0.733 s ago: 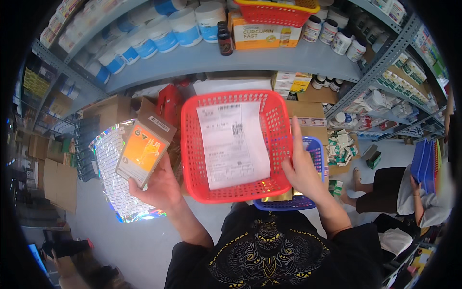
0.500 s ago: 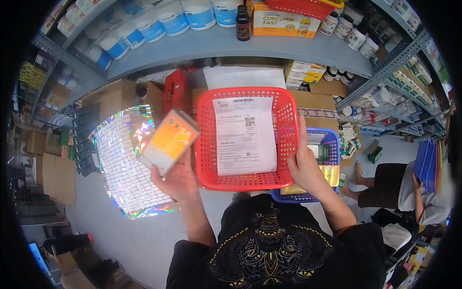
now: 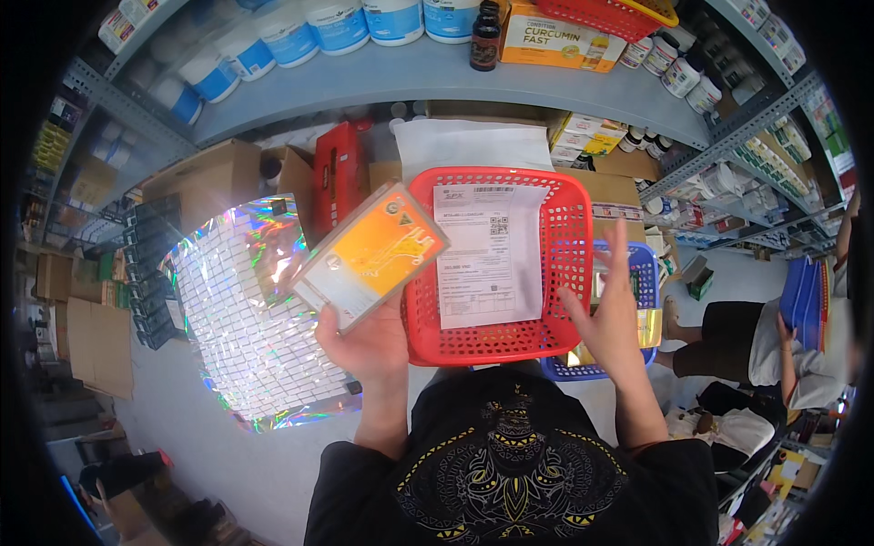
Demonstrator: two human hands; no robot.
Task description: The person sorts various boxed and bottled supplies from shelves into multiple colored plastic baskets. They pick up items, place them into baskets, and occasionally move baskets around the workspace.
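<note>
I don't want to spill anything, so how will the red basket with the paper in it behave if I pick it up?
The red basket is probably light for its size, since its walls are full of holes. It looks fairly stiff, as its rim keeps its shape. The paper looks thin and unfastened, so it might slide if tilted.

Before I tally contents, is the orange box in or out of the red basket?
Out: the left hand holds the orange box, mostly left of the red basket.

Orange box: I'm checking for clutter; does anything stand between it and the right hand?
The red basket, holding a white sheet, lies between the right hand and the orange box in the left hand; nothing else visible does.
</note>
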